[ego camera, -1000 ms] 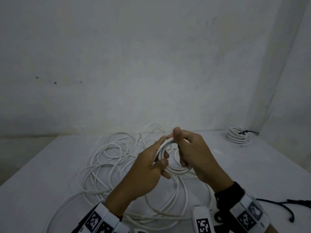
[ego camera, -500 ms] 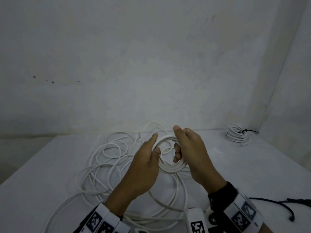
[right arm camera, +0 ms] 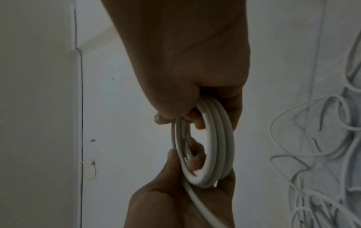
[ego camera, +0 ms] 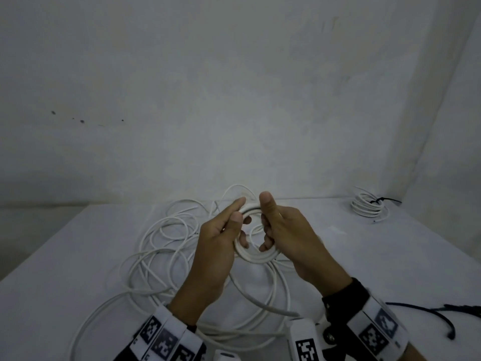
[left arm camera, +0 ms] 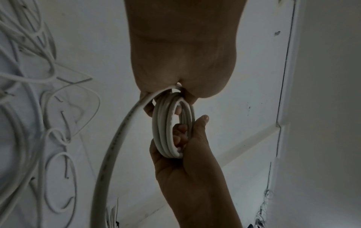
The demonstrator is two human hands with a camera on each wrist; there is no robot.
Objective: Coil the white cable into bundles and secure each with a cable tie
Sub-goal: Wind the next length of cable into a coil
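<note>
A small coil (ego camera: 256, 254) of white cable (ego camera: 161, 256) is being held above the table (ego camera: 52, 282), left hand (ego camera: 216, 246) and right hand (ego camera: 291, 238) both curling round it. Winding is in progress; the next loop probably needs slack drawn from the loose tangle.

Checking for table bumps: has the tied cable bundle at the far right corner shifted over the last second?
No. The tied cable bundle sits in the same spot by the wall corner.
</note>
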